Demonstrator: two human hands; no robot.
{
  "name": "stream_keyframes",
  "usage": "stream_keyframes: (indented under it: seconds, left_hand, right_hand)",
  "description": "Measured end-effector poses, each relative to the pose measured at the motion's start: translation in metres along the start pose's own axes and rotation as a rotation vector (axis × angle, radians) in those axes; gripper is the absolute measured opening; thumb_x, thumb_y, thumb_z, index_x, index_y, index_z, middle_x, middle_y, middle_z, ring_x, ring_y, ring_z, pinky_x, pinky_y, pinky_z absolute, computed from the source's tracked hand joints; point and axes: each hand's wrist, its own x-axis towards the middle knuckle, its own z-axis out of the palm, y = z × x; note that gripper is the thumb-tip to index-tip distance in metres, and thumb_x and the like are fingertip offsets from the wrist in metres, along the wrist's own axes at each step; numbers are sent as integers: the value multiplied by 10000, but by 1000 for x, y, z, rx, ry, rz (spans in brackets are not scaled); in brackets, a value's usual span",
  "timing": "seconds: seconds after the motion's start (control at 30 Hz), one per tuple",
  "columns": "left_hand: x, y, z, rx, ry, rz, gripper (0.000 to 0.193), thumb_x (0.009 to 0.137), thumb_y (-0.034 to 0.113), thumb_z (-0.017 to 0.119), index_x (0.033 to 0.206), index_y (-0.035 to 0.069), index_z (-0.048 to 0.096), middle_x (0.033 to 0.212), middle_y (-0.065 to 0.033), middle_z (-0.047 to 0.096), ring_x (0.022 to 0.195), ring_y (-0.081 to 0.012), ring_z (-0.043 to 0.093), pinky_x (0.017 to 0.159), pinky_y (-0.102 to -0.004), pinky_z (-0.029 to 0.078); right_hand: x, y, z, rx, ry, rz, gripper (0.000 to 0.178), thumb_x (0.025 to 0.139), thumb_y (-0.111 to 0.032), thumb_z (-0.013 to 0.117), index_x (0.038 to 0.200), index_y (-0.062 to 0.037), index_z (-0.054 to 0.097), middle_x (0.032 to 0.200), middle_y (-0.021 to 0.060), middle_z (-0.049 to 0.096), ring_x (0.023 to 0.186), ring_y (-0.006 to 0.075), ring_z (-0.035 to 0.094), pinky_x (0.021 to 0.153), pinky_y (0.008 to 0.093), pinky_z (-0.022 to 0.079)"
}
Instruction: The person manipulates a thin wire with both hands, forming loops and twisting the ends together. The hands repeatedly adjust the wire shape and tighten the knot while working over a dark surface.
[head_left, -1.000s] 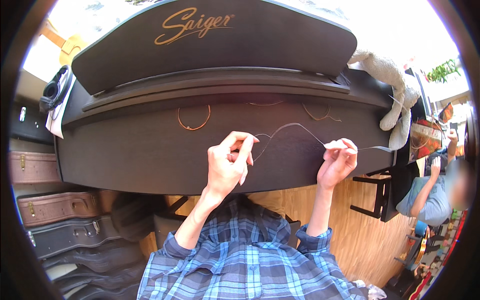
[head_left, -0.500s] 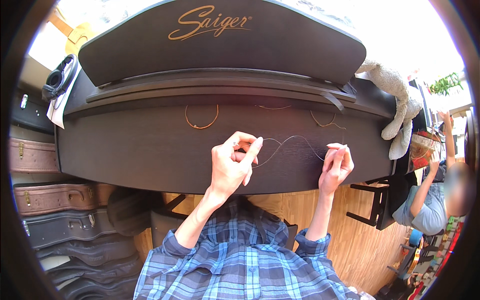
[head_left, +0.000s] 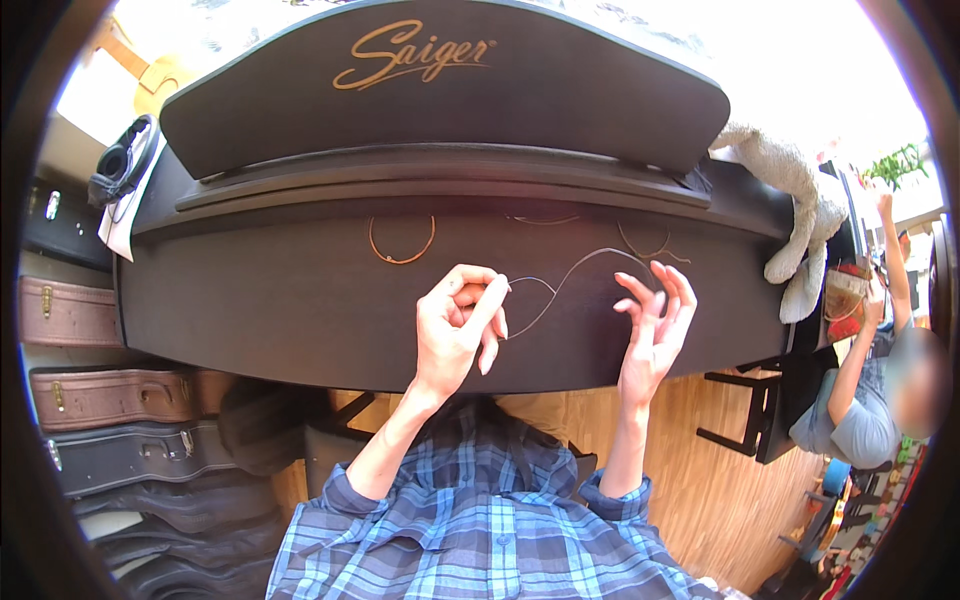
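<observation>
My left hand (head_left: 460,325) pinches one end of a thin metal string (head_left: 570,278) between thumb and forefinger, above the closed lid of a dark piano (head_left: 300,300). The string curves in a loop to my right hand (head_left: 655,325), whose fingers are spread and upright, with the string's other end at the fingertips. I cannot tell whether the right fingers grip it. A coiled copper-coloured string (head_left: 402,245) lies on the lid above my left hand. Two more loose strings (head_left: 645,245) lie near the lid's hinge on the right.
Headphones (head_left: 120,165) rest on paper at the piano's left end. A grey plush toy (head_left: 795,215) hangs over its right end. Several instrument cases (head_left: 100,395) are stacked on the left. Another person (head_left: 870,400) sits at the right beside a dark chair (head_left: 760,430) on the wooden floor.
My hands have come closer together, so the string now bows into a tighter loop. My right hand has opened its fingers and turned upright.
</observation>
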Motion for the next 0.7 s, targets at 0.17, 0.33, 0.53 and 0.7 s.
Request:
stream_keyframes:
  seconds: [0.17,0.33,0.53,0.7]
  left_hand:
    - [1,1,-5,-122,-2,-23,148,1006,113,636,1052,-26,611,650,-101,642,344,-106,506,331,-230,355]
    - [1,1,-11,-212,-50,-5,133,1022,103,597,1026,-30,595,606,-104,612,301,-96,450,290,-235,336]
    - [-2,4,-3,-12,-76,-62,129,1015,110,616,1004,-19,611,601,-78,616,313,-67,442,305,-223,300]
    - [-1,8,-2,6,-73,-120,127,1009,118,635,1015,-8,623,616,-60,628,337,-44,447,323,-216,285]
  right_hand:
    - [3,-1,-7,262,-65,167,351,1103,-223,433,1385,-17,470,1256,186,611,1143,313,667,823,336,578]
    - [14,-13,-10,5,-466,300,392,1061,-105,522,1433,5,472,1218,180,644,987,266,725,772,308,588]
    - [7,-3,22,27,-586,84,555,855,126,685,1379,-6,558,1214,145,690,945,184,725,844,290,593]
    - [1,4,34,-21,-447,-77,287,878,105,690,1156,35,702,1137,161,717,904,229,750,785,303,617]
